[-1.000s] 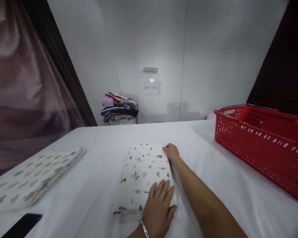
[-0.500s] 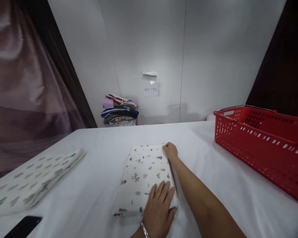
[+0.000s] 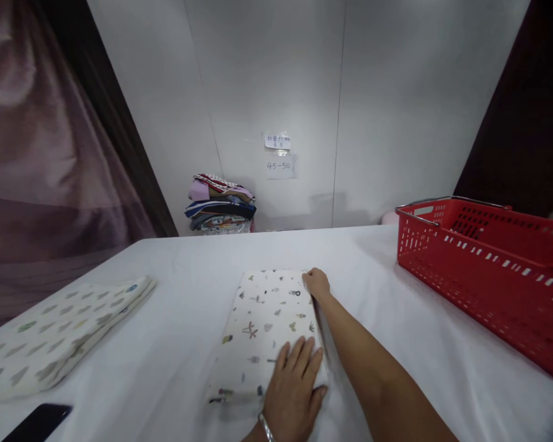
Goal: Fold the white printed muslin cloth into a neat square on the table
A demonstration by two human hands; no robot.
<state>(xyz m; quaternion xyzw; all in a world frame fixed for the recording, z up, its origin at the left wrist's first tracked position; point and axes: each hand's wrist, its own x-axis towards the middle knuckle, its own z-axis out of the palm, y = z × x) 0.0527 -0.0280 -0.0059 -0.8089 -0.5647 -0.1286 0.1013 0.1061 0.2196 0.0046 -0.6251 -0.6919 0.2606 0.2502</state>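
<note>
In the middle of the white table lies a folded white cloth point(image 3: 253, 344) printed with small plants, trees and other motifs. My left hand point(image 3: 295, 380), with a silver bracelet at the wrist, rests flat on its near right part, fingers stretched out. Farther off, my right hand point(image 3: 317, 282) has its fingers closed on the cloth's far right corner. The fingertips there are partly hidden. Another folded white cloth point(image 3: 64, 331), with grey and green leaf-like shapes, lies apart on the left side.
A red perforated basket point(image 3: 483, 270) with metal handles stands on the right. Near the lower left edge is a dark phone point(image 3: 41, 422). A stack of folded fabrics point(image 3: 222, 205) sits against the back wall, beside a paper sign point(image 3: 281, 166). The white tabletop point(image 3: 175, 344) surrounds the cloths.
Both hands stay in nearly the same places on the folded cloth. The whole view has shifted very slightly, and writing on the upper wall note now shows.
</note>
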